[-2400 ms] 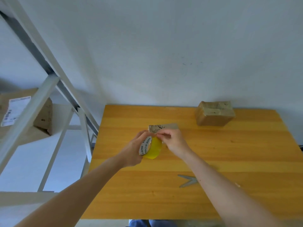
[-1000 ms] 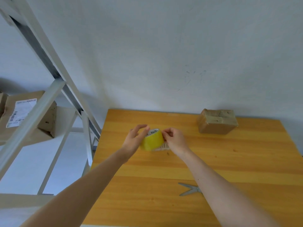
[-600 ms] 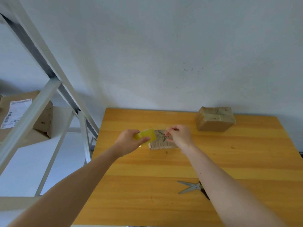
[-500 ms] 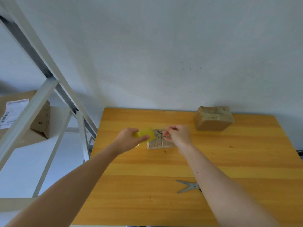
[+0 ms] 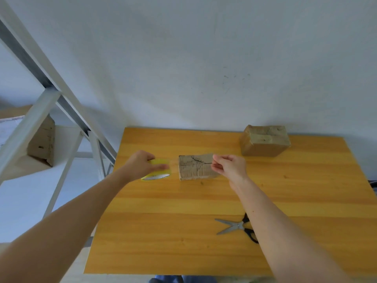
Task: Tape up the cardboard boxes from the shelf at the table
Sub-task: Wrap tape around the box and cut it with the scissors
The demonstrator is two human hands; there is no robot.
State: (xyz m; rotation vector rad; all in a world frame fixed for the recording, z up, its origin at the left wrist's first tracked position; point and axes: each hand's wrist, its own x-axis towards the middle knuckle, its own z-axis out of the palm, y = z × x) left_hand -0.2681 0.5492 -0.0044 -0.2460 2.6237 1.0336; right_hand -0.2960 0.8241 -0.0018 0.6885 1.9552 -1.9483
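Both hands are busy: the left hand (image 5: 140, 165) grips the yellow tape roll (image 5: 158, 173), and the right hand (image 5: 230, 168) pinches what seems a clear tape end (image 5: 212, 163), too faint to be sure. Between them the small cardboard box (image 5: 193, 168) lies on the table (image 5: 173, 231). Scissors (image 5: 237, 226) lie nearer; a taped box (image 5: 265, 142) stands farther right.

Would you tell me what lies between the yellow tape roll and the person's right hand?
In the head view, a small cardboard box lies on the table between the tape roll and the right hand; a faint tape strip stretches over it.
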